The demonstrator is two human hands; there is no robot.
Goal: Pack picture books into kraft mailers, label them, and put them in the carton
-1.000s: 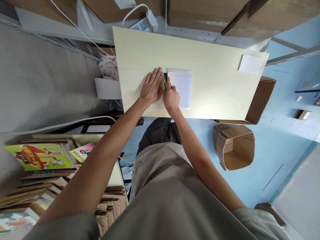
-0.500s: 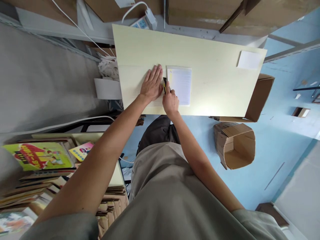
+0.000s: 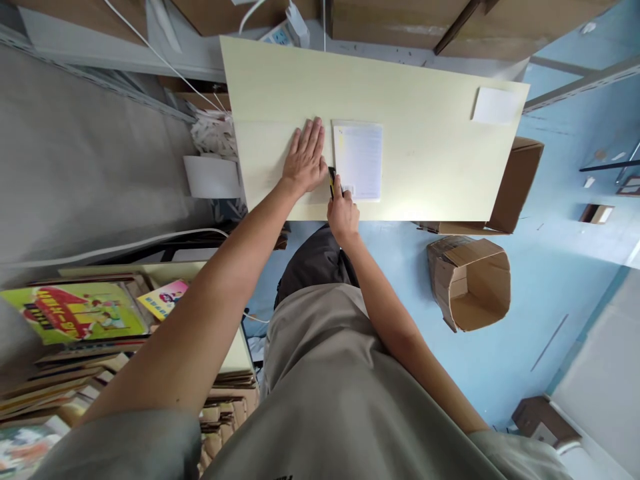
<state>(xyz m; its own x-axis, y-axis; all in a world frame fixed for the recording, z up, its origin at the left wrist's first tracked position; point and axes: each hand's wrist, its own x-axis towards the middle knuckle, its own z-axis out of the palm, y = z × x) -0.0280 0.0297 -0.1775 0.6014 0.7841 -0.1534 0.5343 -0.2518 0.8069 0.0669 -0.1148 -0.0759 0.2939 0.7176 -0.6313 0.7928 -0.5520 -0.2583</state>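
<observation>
One booklet (image 3: 358,160), upper centre, long axis up-frame: leftward, our flat left hand (image 3: 304,155); nearer, below left, our right hand (image 3: 343,212) gripping a cutter (image 3: 332,181).

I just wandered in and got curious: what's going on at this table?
Someone is working at a pale tabletop with both hands. The right hand grips a slim black-and-yellow tool, possibly a cutter, close by the left edge of a white booklet. The left hand lies flat, fingers spread slightly, to the booklet's left.
</observation>
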